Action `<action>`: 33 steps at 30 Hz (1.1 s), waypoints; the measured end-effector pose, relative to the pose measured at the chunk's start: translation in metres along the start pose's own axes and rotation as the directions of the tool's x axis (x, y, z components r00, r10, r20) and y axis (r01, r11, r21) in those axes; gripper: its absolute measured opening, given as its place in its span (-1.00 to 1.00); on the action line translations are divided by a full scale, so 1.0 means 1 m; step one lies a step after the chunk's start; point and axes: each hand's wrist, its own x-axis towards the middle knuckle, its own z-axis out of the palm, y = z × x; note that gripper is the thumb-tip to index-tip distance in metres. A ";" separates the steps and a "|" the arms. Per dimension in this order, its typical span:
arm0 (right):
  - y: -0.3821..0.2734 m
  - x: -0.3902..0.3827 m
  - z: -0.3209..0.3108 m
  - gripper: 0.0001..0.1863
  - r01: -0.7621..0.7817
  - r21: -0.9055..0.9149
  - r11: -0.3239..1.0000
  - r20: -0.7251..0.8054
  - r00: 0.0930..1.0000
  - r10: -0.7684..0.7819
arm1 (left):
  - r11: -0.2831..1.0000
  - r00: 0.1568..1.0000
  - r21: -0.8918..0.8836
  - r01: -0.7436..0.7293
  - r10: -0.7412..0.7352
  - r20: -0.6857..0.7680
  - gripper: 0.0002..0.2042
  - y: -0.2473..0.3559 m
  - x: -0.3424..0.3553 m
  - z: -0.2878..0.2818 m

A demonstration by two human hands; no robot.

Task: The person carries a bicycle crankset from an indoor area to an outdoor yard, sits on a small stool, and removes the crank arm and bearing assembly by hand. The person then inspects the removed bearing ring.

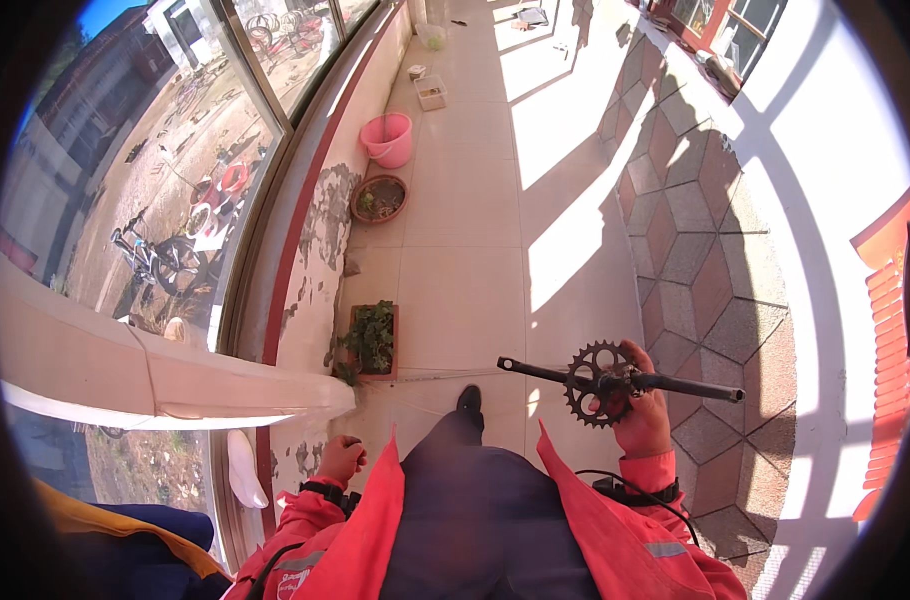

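Crankset with its toothed chainring sits gripped in the right hand, its crank arms running left-right above the tiled floor, while the left hand, fisted and empty, hangs well apart.

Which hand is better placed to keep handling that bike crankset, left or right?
Right. The right hand already grips the black crankset at the toothed chainring, its fingers wrapped over the top. The left hand is a closed fist holding nothing, down near the low wall, well apart from the crankset.
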 end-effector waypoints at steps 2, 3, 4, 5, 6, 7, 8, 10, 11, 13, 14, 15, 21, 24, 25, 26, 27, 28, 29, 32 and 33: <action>-0.008 0.053 -0.002 -0.07 0.020 0.009 1.000 0.035 0.999 -0.020 | 0.999 0.999 0.037 0.027 -0.028 0.019 -0.75 0.036 0.057 0.006; -0.013 0.077 -0.003 -0.07 0.010 0.005 1.000 -0.005 1.000 -0.010 | 1.000 1.000 0.030 -0.003 0.002 0.017 -0.75 0.056 0.082 0.009; -0.018 0.100 -0.003 -0.08 0.005 0.036 0.999 0.002 1.000 -0.005 | 0.995 0.997 -0.050 0.082 -0.082 0.013 -0.74 0.078 0.104 0.012; -0.024 0.124 -0.003 -0.08 0.005 0.043 0.999 -0.029 1.000 -0.003 | 0.997 0.999 -0.062 0.044 -0.042 0.022 -0.75 0.103 0.124 0.016; -0.031 0.149 -0.005 -0.08 0.009 0.049 0.999 -0.054 0.999 -0.006 | 0.998 0.999 -0.057 0.036 -0.034 0.031 -0.75 0.129 0.143 0.021; -0.038 0.175 -0.007 -0.08 0.008 0.054 0.999 -0.040 0.999 -0.006 | 0.998 0.999 -0.063 0.015 -0.013 0.037 -0.75 0.156 0.162 0.026; -0.045 0.202 -0.010 -0.08 0.004 0.058 0.998 -0.029 1.000 -0.002 | 0.998 0.998 -0.070 0.000 0.004 0.061 -0.78 0.182 0.182 0.032; -0.055 0.255 -0.020 -0.07 -0.010 0.059 0.998 -0.019 1.000 0.011 | 0.996 0.997 -0.088 -0.015 0.021 0.076 -0.80 0.228 0.223 0.047; -0.059 0.284 -0.027 -0.06 -0.013 0.066 0.998 -0.016 1.000 0.014 | 0.993 0.997 -0.112 0.022 -0.014 0.072 -0.81 0.248 0.244 0.055; -0.068 0.344 -0.045 -0.03 -0.023 0.044 0.999 -0.005 1.000 0.023 | 0.998 0.999 -0.066 -0.023 0.026 0.045 -0.81 0.284 0.286 0.075; -0.075 0.376 -0.054 -0.01 -0.030 0.017 0.999 0.004 1.000 0.030 | 0.998 0.999 -0.067 -0.010 0.013 0.031 -0.81 0.302 0.306 0.084; -0.083 0.408 -0.063 0.01 -0.028 -0.007 1.000 -0.009 1.000 0.028 | 0.994 1.000 -0.107 -0.011 0.014 0.028 -0.81 0.319 0.324 0.093; -0.149 0.588 -0.078 0.02 -0.061 -0.081 0.995 -0.006 0.998 0.060 | 0.999 0.998 0.004 0.054 -0.054 -0.015 -0.76 0.442 0.401 0.118; -0.180 0.676 -0.079 0.00 -0.032 -0.098 0.995 0.024 0.999 0.034 | 0.999 0.997 -0.008 0.049 -0.049 -0.053 -0.75 0.510 0.443 0.130; -0.187 0.705 -0.080 0.00 -0.021 -0.095 0.995 0.038 0.999 0.024 | 0.996 0.995 -0.023 0.082 -0.083 -0.062 -0.75 0.530 0.460 0.134; -0.191 0.734 -0.083 -0.02 -0.028 -0.065 0.998 0.053 0.998 0.031 | 0.992 0.990 -0.034 0.118 -0.120 -0.073 -0.75 0.548 0.479 0.138; -0.195 0.764 -0.087 -0.04 -0.039 -0.034 0.999 0.067 0.997 0.041 | 0.992 0.990 -0.033 0.122 -0.124 -0.067 -0.76 0.566 0.499 0.142; -0.197 0.795 -0.090 -0.06 -0.036 0.005 0.999 0.107 0.994 0.035 | 0.991 0.989 -0.030 0.133 -0.135 -0.063 -0.76 0.584 0.522 0.146; -0.198 0.827 -0.093 -0.06 -0.055 -0.007 0.998 0.073 0.996 0.055 | 0.987 0.985 -0.016 0.159 -0.160 -0.066 -0.76 0.602 0.546 0.150; -0.203 0.923 -0.093 -0.06 -0.032 0.002 0.999 0.080 0.996 0.032 | 0.986 0.985 0.002 0.168 -0.167 -0.045 -0.78 0.664 0.628 0.159; -0.206 0.956 -0.093 -0.05 -0.043 0.000 0.999 0.061 0.997 0.043 | 0.992 0.991 -0.016 0.125 -0.126 -0.037 -0.78 0.686 0.659 0.160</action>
